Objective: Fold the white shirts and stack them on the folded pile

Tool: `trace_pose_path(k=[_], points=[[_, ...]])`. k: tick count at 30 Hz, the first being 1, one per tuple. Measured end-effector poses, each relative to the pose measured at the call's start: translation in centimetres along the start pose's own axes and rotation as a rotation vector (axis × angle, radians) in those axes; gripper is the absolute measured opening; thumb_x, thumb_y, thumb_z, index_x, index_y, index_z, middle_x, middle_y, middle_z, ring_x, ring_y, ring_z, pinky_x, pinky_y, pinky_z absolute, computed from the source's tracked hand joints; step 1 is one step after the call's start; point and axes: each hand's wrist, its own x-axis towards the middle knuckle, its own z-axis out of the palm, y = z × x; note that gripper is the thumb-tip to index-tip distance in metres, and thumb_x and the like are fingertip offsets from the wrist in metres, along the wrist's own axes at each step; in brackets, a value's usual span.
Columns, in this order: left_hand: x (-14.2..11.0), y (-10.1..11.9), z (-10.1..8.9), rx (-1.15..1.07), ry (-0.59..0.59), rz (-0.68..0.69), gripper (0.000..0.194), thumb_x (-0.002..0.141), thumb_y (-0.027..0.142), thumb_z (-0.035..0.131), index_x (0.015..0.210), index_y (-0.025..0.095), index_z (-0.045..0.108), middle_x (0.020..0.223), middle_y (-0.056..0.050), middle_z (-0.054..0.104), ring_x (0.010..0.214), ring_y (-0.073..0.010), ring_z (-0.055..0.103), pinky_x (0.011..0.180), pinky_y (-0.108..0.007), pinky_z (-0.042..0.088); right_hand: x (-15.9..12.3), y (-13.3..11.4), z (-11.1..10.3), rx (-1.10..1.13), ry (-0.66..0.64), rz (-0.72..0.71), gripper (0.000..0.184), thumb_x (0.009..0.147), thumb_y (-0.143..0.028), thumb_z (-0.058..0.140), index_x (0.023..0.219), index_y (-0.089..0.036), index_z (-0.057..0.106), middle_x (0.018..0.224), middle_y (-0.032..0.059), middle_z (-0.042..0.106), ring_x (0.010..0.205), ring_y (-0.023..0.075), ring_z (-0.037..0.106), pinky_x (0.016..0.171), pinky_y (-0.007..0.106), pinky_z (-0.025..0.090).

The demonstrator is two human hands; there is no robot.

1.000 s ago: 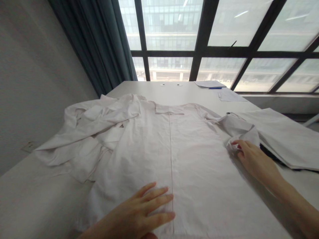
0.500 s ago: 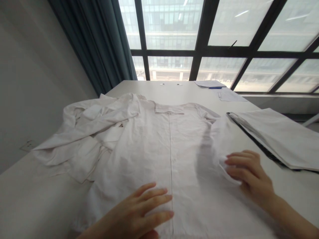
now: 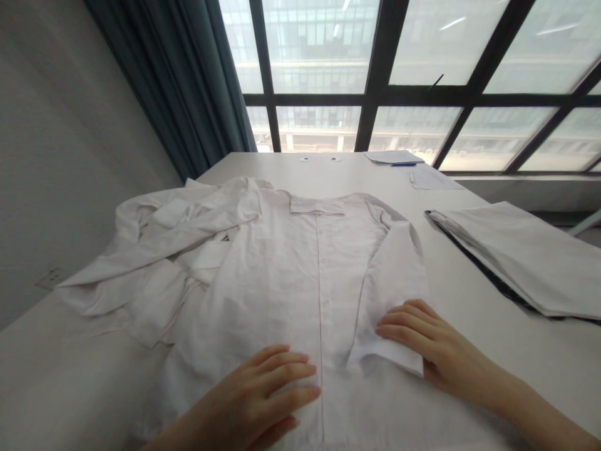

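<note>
A white button-front shirt (image 3: 272, 275) lies spread on the white table, its collar end away from me and its button line running down the middle. My left hand (image 3: 258, 391) rests on the lower front, fingers stretched out and holding nothing. At the right, the shirt's sleeve (image 3: 397, 269) is folded down over the front, with its cuff end toward me. My right hand (image 3: 429, 335) is on that cuff end, fingers over the top and thumb at the edge, partly hidden. The left sleeve (image 3: 169, 250) lies bunched among white cloth.
A folded white cloth with a dark edge (image 3: 526, 257) lies at the table's right. Papers (image 3: 436, 180) and a blue pen (image 3: 404, 165) are at the far end of the table (image 3: 263, 166). A dark curtain (image 3: 183, 81) and windows stand beyond.
My right hand has brought the right sleeve inward and toward me, from beside the shirt onto its front. My left hand has stayed nearly still on the shirt.
</note>
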Motion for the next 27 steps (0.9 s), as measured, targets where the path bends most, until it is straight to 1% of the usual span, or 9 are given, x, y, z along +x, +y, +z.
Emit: trace_pose_path(k=[4, 8, 11, 14, 17, 19, 22, 25, 27], points=[[0.0, 0.0, 0.0, -0.010, -0.003, -0.002, 0.038, 0.092, 0.013, 0.055, 0.129, 0.022, 0.054, 0.129, -0.006, 0.066, 0.122, -0.0183, 0.059, 0.114, -0.033, 0.038, -0.5, 1.3, -0.9, -0.083, 0.075, 0.084, 0.030, 0.086, -0.003, 0.048, 0.102, -0.023, 0.063, 0.106, 0.0055, 0.070, 0.105, 0.0224, 0.059, 0.089, 0.039, 0.044], [0.1, 0.1, 0.0, -0.053, 0.029, -0.039, 0.038, 0.092, 0.011, 0.054, 0.128, 0.022, 0.055, 0.127, -0.007, 0.066, 0.121, -0.0190, 0.059, 0.110, -0.032, 0.043, -0.6, 1.9, -1.2, -0.142, 0.228, 0.167, 0.022, 0.092, -0.013, 0.051, 0.106, -0.025, 0.064, 0.104, 0.0054, 0.071, 0.103, 0.0228, 0.060, 0.085, 0.037, 0.046], [0.4, 0.5, -0.1, -0.120, 0.093, -0.098, 0.039, 0.093, 0.011, 0.052, 0.130, 0.022, 0.053, 0.126, -0.008, 0.065, 0.119, -0.0175, 0.060, 0.104, -0.027, 0.048, -0.1, 1.4, -1.2, -0.110, 0.264, 0.203, 0.022, 0.095, -0.013, 0.048, 0.108, -0.024, 0.061, 0.097, 0.0044, 0.070, 0.098, 0.0207, 0.061, 0.083, 0.034, 0.046], [0.8, 1.0, -0.7, -0.184, 0.152, -0.143, 0.043, 0.093, 0.009, 0.051, 0.133, 0.024, 0.050, 0.126, -0.006, 0.065, 0.118, -0.0148, 0.061, 0.102, -0.022, 0.048, 0.8, 0.4, -1.2, -0.082, 0.190, 0.141, 0.016, 0.098, -0.014, 0.046, 0.103, -0.022, 0.059, 0.091, 0.0032, 0.068, 0.089, 0.0180, 0.061, 0.082, 0.033, 0.044], [1.1, 1.4, -1.1, -0.233, 0.184, -0.209, 0.046, 0.093, 0.012, 0.052, 0.136, 0.027, 0.048, 0.130, -0.005, 0.064, 0.120, -0.0160, 0.060, 0.103, -0.023, 0.048, 2.3, -0.5, -1.3, -0.133, 0.135, 0.028, 0.023, 0.101, -0.014, 0.039, 0.098, -0.021, 0.061, 0.087, 0.0027, 0.065, 0.084, 0.0170, 0.059, 0.085, 0.035, 0.040], [1.2, 1.3, -0.9, -0.288, 0.210, -0.273, 0.047, 0.094, 0.019, 0.054, 0.139, 0.030, 0.046, 0.132, -0.005, 0.063, 0.119, -0.0178, 0.062, 0.102, -0.026, 0.049, 3.6, -0.9, -1.4, -0.184, 0.138, -0.021, 0.027, 0.102, -0.013, 0.037, 0.096, -0.020, 0.062, 0.088, 0.0035, 0.065, 0.088, 0.0178, 0.057, 0.087, 0.037, 0.037], [1.7, 1.0, 0.0, -0.478, 0.291, -0.335, 0.049, 0.095, 0.034, 0.056, 0.142, 0.031, 0.043, 0.134, -0.007, 0.062, 0.114, -0.0199, 0.065, 0.094, -0.028, 0.055, 5.7, -1.4, -1.1, -0.250, 0.173, -0.054, 0.024, 0.101, -0.015, 0.042, 0.097, -0.019, 0.064, 0.092, 0.0048, 0.067, 0.096, 0.0199, 0.056, 0.090, 0.039, 0.033], [2.9, 0.8, 0.5, -0.674, 0.341, -0.389, 0.052, 0.090, 0.048, 0.061, 0.136, 0.025, 0.051, 0.127, -0.010, 0.065, 0.109, -0.0237, 0.066, 0.081, -0.028, 0.060, 7.8, -1.9, -0.4, -0.270, 0.195, -0.094, 0.018, 0.100, -0.018, 0.048, 0.096, -0.019, 0.066, 0.094, 0.0048, 0.067, 0.098, 0.0207, 0.055, 0.093, 0.041, 0.032], [3.9, 0.9, 0.4, -0.704, 0.346, -0.515, 0.041, 0.087, 0.047, 0.063, 0.118, 0.021, 0.063, 0.110, -0.008, 0.070, 0.095, -0.0219, 0.069, 0.073, -0.026, 0.060, 9.0, -2.2, 0.3, -0.252, 0.186, -0.120, 0.016, 0.099, -0.018, 0.051, 0.095, -0.020, 0.066, 0.095, 0.0040, 0.067, 0.098, 0.0205, 0.055, 0.094, 0.041, 0.031]])
